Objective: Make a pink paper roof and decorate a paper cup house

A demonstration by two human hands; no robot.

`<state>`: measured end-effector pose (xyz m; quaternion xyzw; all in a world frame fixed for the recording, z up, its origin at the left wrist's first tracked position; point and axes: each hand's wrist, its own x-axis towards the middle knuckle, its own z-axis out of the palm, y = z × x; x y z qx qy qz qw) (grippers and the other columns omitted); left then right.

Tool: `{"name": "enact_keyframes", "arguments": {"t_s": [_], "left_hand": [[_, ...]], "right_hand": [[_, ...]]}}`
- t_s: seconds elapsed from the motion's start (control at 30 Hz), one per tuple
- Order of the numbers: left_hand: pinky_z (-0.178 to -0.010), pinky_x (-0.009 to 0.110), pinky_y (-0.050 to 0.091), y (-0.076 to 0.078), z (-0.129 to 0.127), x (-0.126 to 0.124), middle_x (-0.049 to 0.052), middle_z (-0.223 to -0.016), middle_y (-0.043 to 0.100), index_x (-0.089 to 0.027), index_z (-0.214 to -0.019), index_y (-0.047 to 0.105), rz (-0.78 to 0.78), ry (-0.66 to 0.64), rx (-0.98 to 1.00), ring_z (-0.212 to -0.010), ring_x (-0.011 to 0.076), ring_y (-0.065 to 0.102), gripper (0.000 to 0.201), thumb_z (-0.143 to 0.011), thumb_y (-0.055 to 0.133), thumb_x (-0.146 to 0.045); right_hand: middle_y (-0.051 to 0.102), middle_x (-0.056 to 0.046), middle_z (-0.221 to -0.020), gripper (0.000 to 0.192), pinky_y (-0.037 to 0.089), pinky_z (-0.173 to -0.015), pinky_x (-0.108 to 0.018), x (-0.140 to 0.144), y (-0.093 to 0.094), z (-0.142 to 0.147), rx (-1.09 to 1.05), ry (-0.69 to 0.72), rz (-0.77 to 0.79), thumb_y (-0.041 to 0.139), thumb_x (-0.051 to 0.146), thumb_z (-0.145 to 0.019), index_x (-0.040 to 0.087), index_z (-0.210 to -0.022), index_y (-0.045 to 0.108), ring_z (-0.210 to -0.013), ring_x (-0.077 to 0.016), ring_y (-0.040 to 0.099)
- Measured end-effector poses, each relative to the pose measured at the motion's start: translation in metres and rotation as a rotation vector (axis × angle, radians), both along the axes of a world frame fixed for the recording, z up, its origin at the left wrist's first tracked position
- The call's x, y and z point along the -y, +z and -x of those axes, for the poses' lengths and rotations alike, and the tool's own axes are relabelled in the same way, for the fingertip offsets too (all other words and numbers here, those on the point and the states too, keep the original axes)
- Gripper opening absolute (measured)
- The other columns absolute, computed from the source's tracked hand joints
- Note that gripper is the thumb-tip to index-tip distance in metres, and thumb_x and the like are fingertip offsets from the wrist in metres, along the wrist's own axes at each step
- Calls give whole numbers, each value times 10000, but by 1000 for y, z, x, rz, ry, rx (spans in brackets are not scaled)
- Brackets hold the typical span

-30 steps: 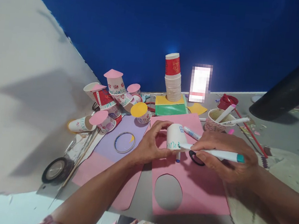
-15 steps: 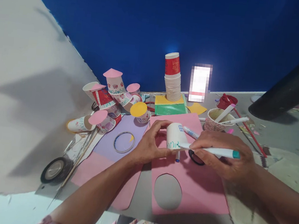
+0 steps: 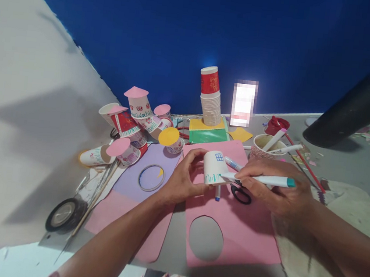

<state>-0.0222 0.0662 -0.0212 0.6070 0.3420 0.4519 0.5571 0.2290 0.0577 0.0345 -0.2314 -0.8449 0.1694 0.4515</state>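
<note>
While my left hand [image 3: 180, 180] wraps its grip around the upturned paper cup [image 3: 214, 168], my right hand [image 3: 274, 189] pinches a white marker [image 3: 260, 180] with a teal cap, its tip against the cup's lower wall. Where tip meets paper is hard to make out. Green scribbles run along that edge, and a small blue window sits higher up. Under both grips lies pink paper [image 3: 241, 232] with an oval hole on the desk [image 3: 341, 161]. Black scissor handles [image 3: 241, 193] peek out beneath my right fingers, blades hidden. Another marker [image 3: 233, 163] lies just behind the cup.
</note>
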Motion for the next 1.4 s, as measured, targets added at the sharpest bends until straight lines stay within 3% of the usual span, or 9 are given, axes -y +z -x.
{"name": "enact_keyframes", "arguments": {"t_s": [0.43, 0.8, 1.13, 1.4], "left_hand": [[-1195, 486, 487, -4, 0, 0, 96, -1407, 624, -262, -1266, 545, 53, -19, 74, -1409, 334, 600, 714, -684, 950, -173], [-1114, 389, 521, -3, -1, -1, 64, -1348, 638, -272, -1242, 537, 78, -18, 135, -1374, 280, 622, 700, -674, 916, -114], [-1116, 381, 511, -2, -1, -1, 64, -1331, 612, -266, -1225, 528, 90, -7, 129, -1386, 275, 602, 697, -668, 933, -162], [-1057, 357, 540, -3, -2, -1, 63, -1297, 638, -268, -1209, 529, 81, -5, 154, -1340, 269, 628, 693, -660, 943, -177]], "right_hand": [[755, 0, -681, 169, 505, -585, -308, -2, -1, -2, -93, -18, 105, 619, 164, -1006, 220, -885, 723, -585, -163, 694], [702, 21, -656, 187, 454, -507, -276, -2, 2, -3, -167, -61, 196, 628, 191, -993, 229, -851, 742, -548, -134, 624], [667, 10, -633, 225, 441, -521, -294, -2, -2, -4, -228, -82, 354, 641, 254, -1004, 215, -801, 730, -549, -145, 592], [654, 28, -612, 247, 440, -517, -256, -3, 0, -4, -245, -92, 341, 626, 244, -990, 201, -768, 728, -535, -113, 569]]}}
